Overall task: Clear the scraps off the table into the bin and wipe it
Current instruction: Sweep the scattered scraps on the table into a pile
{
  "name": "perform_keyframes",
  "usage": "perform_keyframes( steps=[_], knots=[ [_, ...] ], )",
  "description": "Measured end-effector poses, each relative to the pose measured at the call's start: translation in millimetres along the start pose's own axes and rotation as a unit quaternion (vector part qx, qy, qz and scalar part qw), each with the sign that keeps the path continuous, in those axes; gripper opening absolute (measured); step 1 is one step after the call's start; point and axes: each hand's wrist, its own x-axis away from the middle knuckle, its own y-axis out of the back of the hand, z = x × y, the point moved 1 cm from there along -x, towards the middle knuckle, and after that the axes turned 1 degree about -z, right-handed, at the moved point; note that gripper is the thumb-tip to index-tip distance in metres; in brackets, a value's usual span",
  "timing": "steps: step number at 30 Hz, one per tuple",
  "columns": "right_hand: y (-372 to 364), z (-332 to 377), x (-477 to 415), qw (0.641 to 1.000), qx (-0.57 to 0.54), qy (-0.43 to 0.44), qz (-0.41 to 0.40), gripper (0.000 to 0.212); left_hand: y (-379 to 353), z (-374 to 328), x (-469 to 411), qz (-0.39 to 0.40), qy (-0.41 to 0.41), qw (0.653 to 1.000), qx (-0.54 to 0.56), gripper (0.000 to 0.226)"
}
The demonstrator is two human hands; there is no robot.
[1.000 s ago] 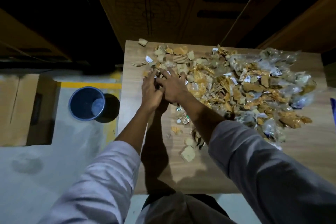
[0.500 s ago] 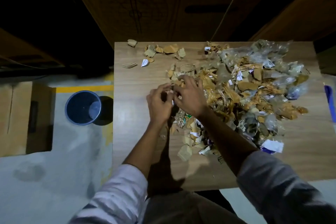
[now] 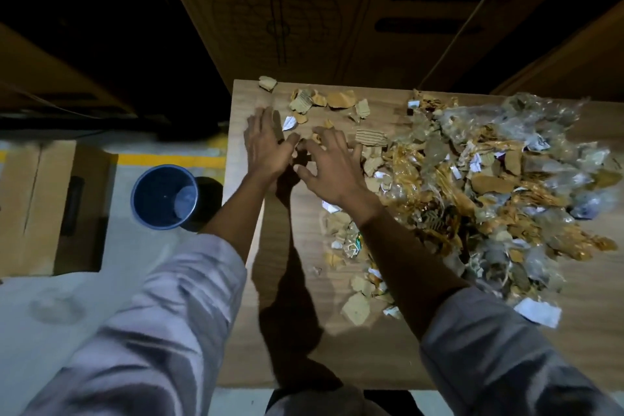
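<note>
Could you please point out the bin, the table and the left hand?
bin [image 3: 152, 192], head view, inner wall.
table [image 3: 354, 355], head view, bare top.
left hand [image 3: 266, 145], head view, back of hand.

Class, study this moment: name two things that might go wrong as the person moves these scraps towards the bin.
1. The bin stands on the floor, apart from the left edge of the table, so scraps pushed off by the left hand and right hand may land on the floor.
2. Many scraps are light clear plastic, which may scatter or cling rather than slide.
</note>
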Motion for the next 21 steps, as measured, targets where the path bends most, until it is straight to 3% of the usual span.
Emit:
perform_keyframes(
  steps=[6, 12, 15, 21],
  knots=[
    [9, -12, -3, 0.999, -0.005, -0.054, -0.006, 0.028, -29, -4, 11, 0.063, -0.073, 0.995, 0.019, 0.064],
    [17, -34, 22, 0.992, -0.014, -0.124, -0.012, 0.042, -63, -24, 16, 0.079, -0.153, 0.985, -0.022, 0.067],
    [27, -46, 32, 0.988, -0.031, -0.138, -0.059, 0.046, -78, -37, 35, 0.107, -0.187, 0.976, -0.019, 0.078],
    [34, -64, 24, 0.989, -0.05, -0.131, -0.051, 0.042, -103, -54, 86, 0.189, -0.238, 0.952, 0.032, 0.067]
  ],
)
